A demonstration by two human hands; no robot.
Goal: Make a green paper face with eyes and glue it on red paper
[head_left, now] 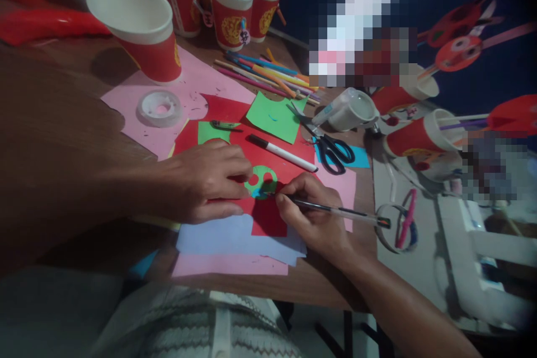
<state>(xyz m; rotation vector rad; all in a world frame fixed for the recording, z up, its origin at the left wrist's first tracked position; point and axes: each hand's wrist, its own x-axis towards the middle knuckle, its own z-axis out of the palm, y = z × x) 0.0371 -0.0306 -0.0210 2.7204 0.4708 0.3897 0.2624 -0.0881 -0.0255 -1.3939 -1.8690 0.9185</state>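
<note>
A small round green paper cutout (268, 175) with red spots and a blue patch lies on red paper (271, 221). My left hand (210, 179) rests on the paper, its fingertips at the cutout's left edge, fingers stretched out. In my right hand (314, 207) is a clear-barrelled pen (335, 209), pinched between thumb and fingers, its tip at the cutout's right side. Just above lie a white marker (289, 156) with a black cap, a green paper piece (277, 117) and black-handled scissors (333, 151).
A tape roll (159, 107) sits on pink paper near a tilted-looking red paper cup (157, 56). Colourful sticks (268, 75) lie behind the papers. More red cups (230, 17) stand at the back. A glue bottle (352, 111) and cups with red paper figures (423, 134) are at right.
</note>
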